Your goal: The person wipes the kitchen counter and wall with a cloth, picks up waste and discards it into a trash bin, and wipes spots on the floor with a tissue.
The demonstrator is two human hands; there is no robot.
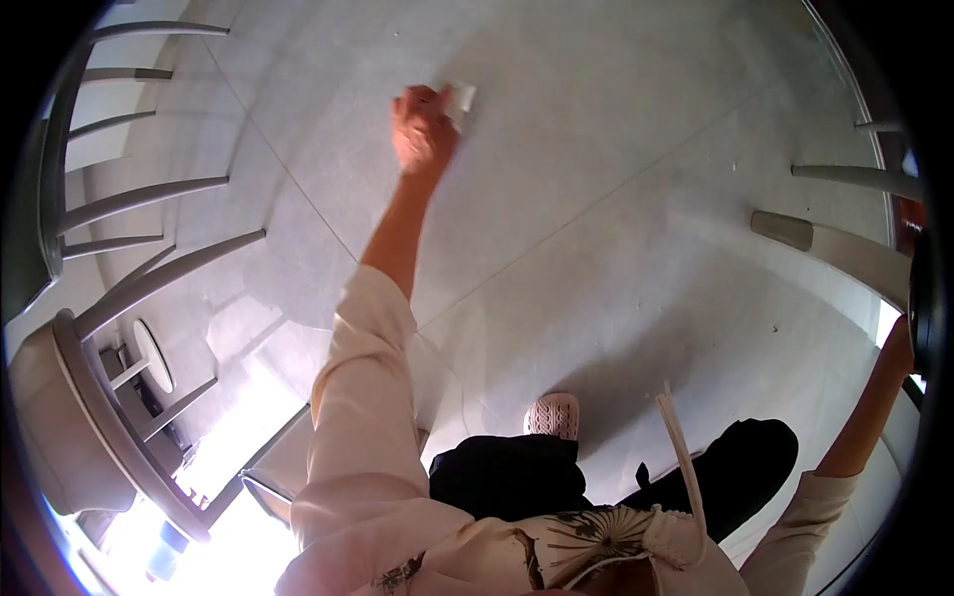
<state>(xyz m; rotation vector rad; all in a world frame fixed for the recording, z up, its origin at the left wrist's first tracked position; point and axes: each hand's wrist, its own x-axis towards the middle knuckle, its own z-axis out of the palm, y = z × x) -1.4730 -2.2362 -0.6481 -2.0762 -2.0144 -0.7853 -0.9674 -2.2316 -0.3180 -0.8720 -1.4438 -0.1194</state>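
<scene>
My left hand [424,127] reaches far forward, down at the grey tiled floor [556,179]. Its fingers are closed on a small white piece that looks like a folded tissue [463,100], which seems to touch the floor; motion blurs it a little. Out at the right edge, my right hand [899,343] is up against a dark, rounded object [924,303]. The fingers there are hidden, so its grip does not show.
Chair legs [169,199] and a curved seat [75,417] stand on the left. More furniture legs [845,248] reach in from the right. A pink textured shoe [553,415] is on the floor below me. Small specks [775,329] dot the tiles.
</scene>
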